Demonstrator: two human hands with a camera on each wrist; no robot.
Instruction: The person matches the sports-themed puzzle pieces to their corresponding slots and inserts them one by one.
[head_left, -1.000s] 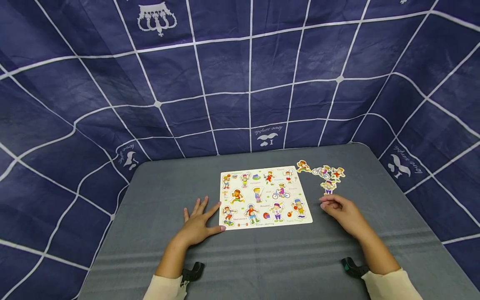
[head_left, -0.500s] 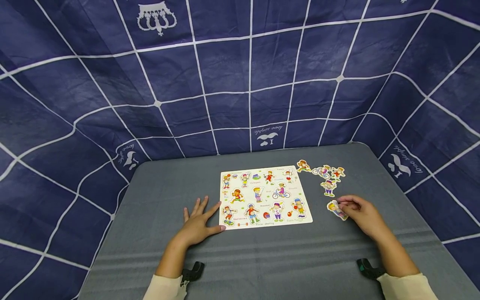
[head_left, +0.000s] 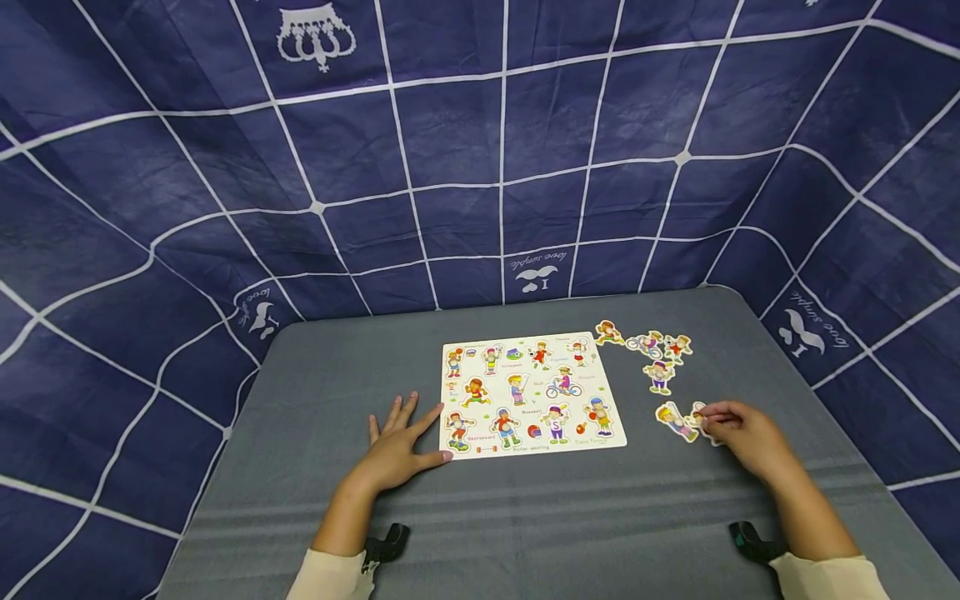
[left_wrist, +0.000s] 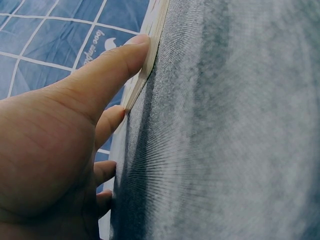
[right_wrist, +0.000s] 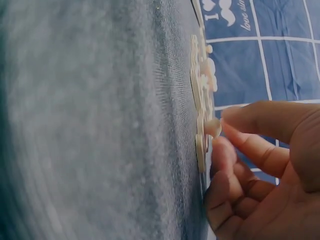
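Observation:
A white puzzle board [head_left: 551,346] printed with sporty cartoon children lies mid-table. My left hand [head_left: 395,457] rests beside its left edge with fingers spread, the thumb touching the lower left corner. In the left wrist view that thumb presses along the edge of the board [left_wrist: 156,42]. To the right of the board, my right hand [head_left: 738,433] pinches a puzzle piece [head_left: 697,414] between thumb and fingers, hiding much of it. A small wooden knob [right_wrist: 214,127] shows at the fingertips in the right wrist view. Touching that piece on its left is a golfer piece [head_left: 677,422].
Farther back lie a baseball player piece [head_left: 660,377], a cyclist piece [head_left: 647,343], a footballer piece [head_left: 677,348] and a runner piece [head_left: 608,332] near the board's corner. A grey cloth covers the table [head_left: 330,367]. Blue checked curtains [head_left: 450,217] enclose the back and sides.
My right hand has moved rightward and slightly nearer me, uncovering the golfer piece and then reaching the piece beside it. My left hand has stayed at the board.

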